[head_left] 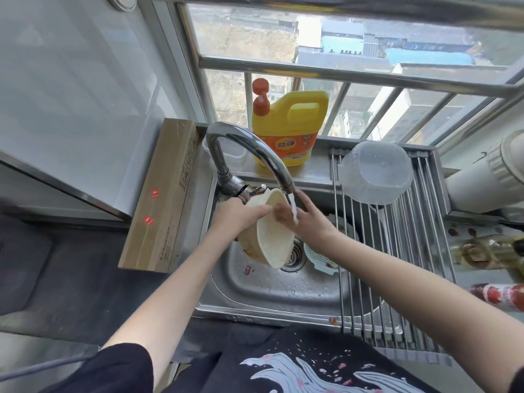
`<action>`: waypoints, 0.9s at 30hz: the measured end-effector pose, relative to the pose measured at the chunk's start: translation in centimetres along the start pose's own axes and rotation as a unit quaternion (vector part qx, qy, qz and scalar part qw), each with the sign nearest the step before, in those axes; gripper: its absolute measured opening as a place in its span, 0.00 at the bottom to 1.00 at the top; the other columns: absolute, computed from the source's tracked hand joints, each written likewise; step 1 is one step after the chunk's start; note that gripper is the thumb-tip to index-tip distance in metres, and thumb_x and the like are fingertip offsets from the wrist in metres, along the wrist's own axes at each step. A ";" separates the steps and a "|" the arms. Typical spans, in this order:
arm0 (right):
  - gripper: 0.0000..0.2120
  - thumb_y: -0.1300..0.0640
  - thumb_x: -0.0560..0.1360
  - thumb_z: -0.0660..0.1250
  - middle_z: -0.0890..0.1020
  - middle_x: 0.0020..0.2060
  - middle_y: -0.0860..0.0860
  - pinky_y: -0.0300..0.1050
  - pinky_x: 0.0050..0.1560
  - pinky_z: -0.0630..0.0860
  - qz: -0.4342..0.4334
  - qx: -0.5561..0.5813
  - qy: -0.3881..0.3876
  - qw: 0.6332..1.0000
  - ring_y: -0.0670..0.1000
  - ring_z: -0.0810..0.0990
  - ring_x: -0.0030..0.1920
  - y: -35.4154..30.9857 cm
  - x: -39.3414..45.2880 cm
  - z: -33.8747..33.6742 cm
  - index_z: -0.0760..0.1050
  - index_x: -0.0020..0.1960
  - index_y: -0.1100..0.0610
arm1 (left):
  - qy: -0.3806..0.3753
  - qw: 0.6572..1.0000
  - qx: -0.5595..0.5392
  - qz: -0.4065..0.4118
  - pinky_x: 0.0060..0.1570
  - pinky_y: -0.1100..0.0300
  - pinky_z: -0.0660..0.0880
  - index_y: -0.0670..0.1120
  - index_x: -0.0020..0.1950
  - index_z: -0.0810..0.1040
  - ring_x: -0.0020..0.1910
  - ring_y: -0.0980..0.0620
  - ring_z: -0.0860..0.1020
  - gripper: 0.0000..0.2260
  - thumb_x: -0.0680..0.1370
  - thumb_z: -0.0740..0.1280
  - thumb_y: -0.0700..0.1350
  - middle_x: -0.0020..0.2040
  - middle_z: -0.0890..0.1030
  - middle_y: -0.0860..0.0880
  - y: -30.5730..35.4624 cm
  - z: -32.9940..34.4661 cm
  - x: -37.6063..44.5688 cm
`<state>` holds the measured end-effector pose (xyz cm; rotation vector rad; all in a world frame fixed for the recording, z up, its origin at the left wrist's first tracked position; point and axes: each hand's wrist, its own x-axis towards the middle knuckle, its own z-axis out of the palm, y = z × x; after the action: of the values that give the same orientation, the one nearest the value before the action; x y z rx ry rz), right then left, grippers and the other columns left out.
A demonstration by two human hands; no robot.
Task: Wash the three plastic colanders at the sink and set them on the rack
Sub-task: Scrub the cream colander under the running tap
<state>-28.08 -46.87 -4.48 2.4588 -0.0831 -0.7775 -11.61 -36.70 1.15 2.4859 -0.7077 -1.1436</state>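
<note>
Head view over a steel sink (272, 296) set beneath a barred window (326, 72). The left hand (235, 215) grips the rim of a cream colander (272, 236), thumb curled over its edge, holding it tilted on its side above the drain (296, 255). The right hand (307, 215) lies inside the colander's mouth with fingers extended against the inner wall; they are blurred. Water falls from the curved tap (249, 148) onto the right hand. Beyond the hands, a yellow detergent jug (292, 129) with an orange pump stands on the sill ledge. To the right of the right hand, a roll-up rod rack (397, 251) spans the sink, carrying a clear colander (374, 173) turned upside down. Below the right wrist, a round item lies in the basin, partly hidden. Left of the left hand, a long cardboard box (164, 194) rests on the dark counter (71, 268).
</note>
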 end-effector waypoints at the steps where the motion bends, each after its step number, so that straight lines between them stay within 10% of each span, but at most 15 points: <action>1: 0.33 0.55 0.78 0.61 0.54 0.77 0.47 0.66 0.64 0.27 -0.054 0.032 -0.012 0.998 0.51 0.48 0.77 -0.3 -0.1 0.2 0.48 0.78 0.50 | -0.004 1.000 0.011 0.000 0.43 0.58 0.77 0.42 0.62 0.76 0.55 0.44 0.77 0.36 0.64 0.67 0.67 0.58 0.78 0.43 0.0 -0.2 0.2; 5: 0.32 0.55 0.77 0.60 0.55 0.77 0.47 0.64 0.65 0.27 -0.063 0.046 0.028 0.997 0.53 0.49 0.77 0.0 -0.2 -0.1 0.51 0.77 0.48 | -0.045 0.999 0.015 -0.004 0.40 0.54 0.81 0.41 0.60 0.76 0.51 0.44 0.79 0.34 0.66 0.69 0.65 0.55 0.79 0.42 -0.1 0.0 -0.2; 9: 0.38 0.53 0.79 0.58 0.42 0.77 0.52 0.67 0.69 0.31 0.041 0.041 0.062 0.996 0.55 0.39 0.77 0.9 -0.3 -0.9 0.32 0.75 0.55 | -0.075 0.996 -0.052 -0.018 0.35 0.47 0.82 0.40 0.53 0.78 0.41 0.44 0.83 0.30 0.65 0.71 0.63 0.47 0.82 0.42 0.7 -1.0 -0.4; 13: 0.34 0.59 0.76 0.60 0.51 0.77 0.50 0.67 0.72 0.40 -0.060 0.210 -0.014 0.976 0.53 0.45 0.77 -1.5 -0.9 -0.5 0.48 0.78 0.54 | -0.058 0.998 -0.038 -0.002 0.32 0.46 0.81 0.42 0.47 0.80 0.40 0.45 0.83 0.28 0.61 0.72 0.64 0.45 0.82 0.43 1.4 -1.5 -0.5; 19: 0.26 0.60 0.77 0.60 0.61 0.75 0.47 0.50 0.76 0.48 0.017 0.725 -0.134 0.676 0.49 0.51 0.77 -2.6 -2.0 0.0 0.65 0.73 0.47 | -0.057 0.998 -0.019 0.021 0.36 0.50 0.82 0.41 0.57 0.78 0.44 0.46 0.82 0.39 0.56 0.69 0.68 0.49 0.82 0.44 1.5 -0.2 -0.8; 21: 0.31 0.62 0.74 0.59 0.57 0.76 0.45 0.56 0.75 0.49 -0.010 0.691 -0.156 0.706 0.51 0.53 0.77 -3.0 -2.6 -0.1 0.60 0.75 0.43 | -0.052 0.998 -0.018 0.023 0.39 0.51 0.82 0.42 0.56 0.78 0.46 0.46 0.81 0.37 0.57 0.70 0.67 0.49 0.81 0.45 1.5 -0.1 -1.2; 25: 0.32 0.62 0.77 0.57 0.53 0.77 0.45 0.77 0.65 0.37 -0.002 0.347 -0.061 0.936 0.46 0.45 0.77 -1.4 -4.1 0.0 0.50 0.77 0.47 | -0.048 0.998 0.002 0.041 0.33 0.57 0.80 0.42 0.49 0.77 0.44 0.48 0.80 0.23 0.67 0.72 0.60 0.47 0.79 0.46 1.4 0.4 -1.8; 27: 0.31 0.60 0.78 0.57 0.51 0.77 0.48 0.77 0.65 0.36 0.057 0.280 -0.020 0.958 0.47 0.43 0.77 -0.8 -4.1 0.3 0.48 0.78 0.52 | -0.032 0.998 -0.015 0.054 0.31 0.58 0.78 0.44 0.47 0.77 0.42 0.49 0.79 0.20 0.68 0.72 0.59 0.45 0.79 0.46 1.5 0.5 -2.0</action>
<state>-31.67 -45.47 -2.98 2.9308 -0.5200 -0.8392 -13.59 -36.90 2.77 2.3646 -0.8240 -1.1890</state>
